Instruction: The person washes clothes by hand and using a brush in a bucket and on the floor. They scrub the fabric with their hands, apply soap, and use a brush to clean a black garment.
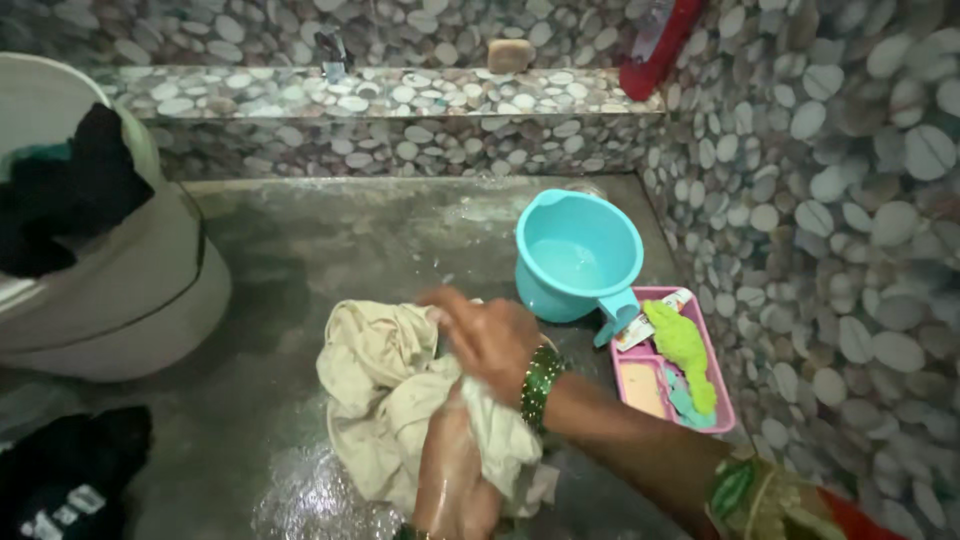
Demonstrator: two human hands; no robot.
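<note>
Hands on wet cream cloth (385,385), bunched on the grey wet floor (300,250): right hand (490,335), green bangles at wrist, fingers curled shut over the cloth's top; left hand (455,470) clasped round its lower fold. Turquoise mug (580,255) holding water, just beyond. Pink tray (725,415) by the pebble wall, with green scrubber (685,350). White bucket (120,290) of dark clothes, well left

A teal mug (577,258) with water in it stands on the wet floor (300,250), and at its four o'clock lies a pink tray (718,400) holding a green scrubber (685,348). At nine o'clock stands a white bucket (130,290) with dark clothes (65,195) over its rim. A soap bar (509,55) rests on the pebble-tiled ledge (380,92) at twelve o'clock.
</note>
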